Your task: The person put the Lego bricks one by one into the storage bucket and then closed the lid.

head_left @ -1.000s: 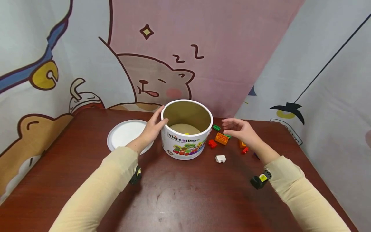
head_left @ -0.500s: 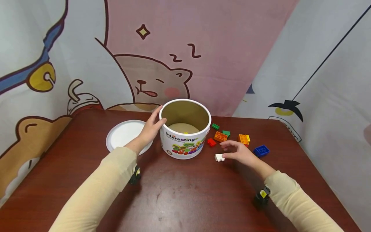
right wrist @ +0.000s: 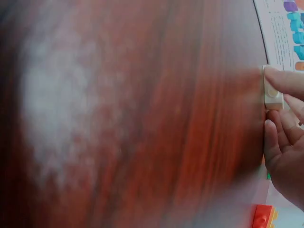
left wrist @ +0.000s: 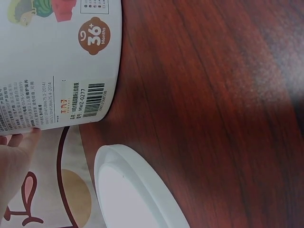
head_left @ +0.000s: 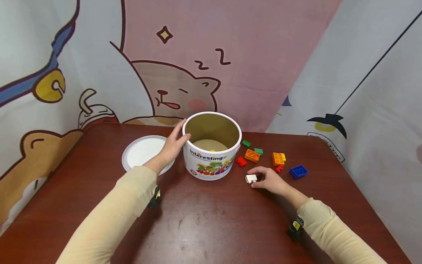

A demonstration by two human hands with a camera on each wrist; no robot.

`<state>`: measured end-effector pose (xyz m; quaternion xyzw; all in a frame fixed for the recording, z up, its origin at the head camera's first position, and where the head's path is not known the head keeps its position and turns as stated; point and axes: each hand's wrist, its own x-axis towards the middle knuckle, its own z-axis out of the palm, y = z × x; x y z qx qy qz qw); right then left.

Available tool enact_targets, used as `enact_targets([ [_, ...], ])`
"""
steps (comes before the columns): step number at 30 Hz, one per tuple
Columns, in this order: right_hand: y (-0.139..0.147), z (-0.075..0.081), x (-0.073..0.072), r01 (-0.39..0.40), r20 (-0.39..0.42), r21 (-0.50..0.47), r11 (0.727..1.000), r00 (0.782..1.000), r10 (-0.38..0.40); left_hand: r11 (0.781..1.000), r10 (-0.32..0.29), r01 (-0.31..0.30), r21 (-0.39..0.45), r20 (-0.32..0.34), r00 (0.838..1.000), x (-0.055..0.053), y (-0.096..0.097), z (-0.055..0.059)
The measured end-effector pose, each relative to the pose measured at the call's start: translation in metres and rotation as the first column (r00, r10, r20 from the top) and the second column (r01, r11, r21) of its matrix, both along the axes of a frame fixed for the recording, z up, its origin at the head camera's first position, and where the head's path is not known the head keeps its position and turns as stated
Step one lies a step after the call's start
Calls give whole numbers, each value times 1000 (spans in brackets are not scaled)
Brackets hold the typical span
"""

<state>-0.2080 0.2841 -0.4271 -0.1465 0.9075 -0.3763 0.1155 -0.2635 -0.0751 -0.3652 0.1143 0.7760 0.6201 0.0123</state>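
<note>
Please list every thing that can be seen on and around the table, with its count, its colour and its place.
tub: 1, white with coloured print, open, table centre.
lid: 1, white, flat on the table, left of the tub.
white brick: 1, white, right of the tub, in front.
loose bricks: green 2, orange 2, red 2, blue 1, scattered right of the tub.
table: 1, dark red-brown wood.
cartoon curtain: pink, white and grey, behind the table.
left hand: 1, rests against the tub's left side.
right hand: 1, pinches the white brick.
</note>
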Motion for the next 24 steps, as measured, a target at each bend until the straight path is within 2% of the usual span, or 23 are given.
enact_targets([
  [5, 0, 1, 0, 24, 20, -2, 1000, 1000, -24, 1000, -7, 7, 8, -3, 1000, 1, 2, 1],
  [12, 7, 12, 0, 77, 60, -19, 997, 995, -76, 1000, -10, 10, 22, -8, 1000, 2, 3, 4],
  [13, 10, 10, -2, 89, 62, -18, 996, 994, -88, 1000, -10, 10, 22, -10, 1000, 2, 3, 3],
  [19, 12, 17, -3, 160, 122, -34, 986, 980, -155, 999, -11, 11, 30, -10, 1000, 1, 3, 2],
  [24, 10, 28, -4, 199, 166, -98, 975, 969, -181, 1000, 1, 0, 25, -6, 1000, 2, 2, 1],
])
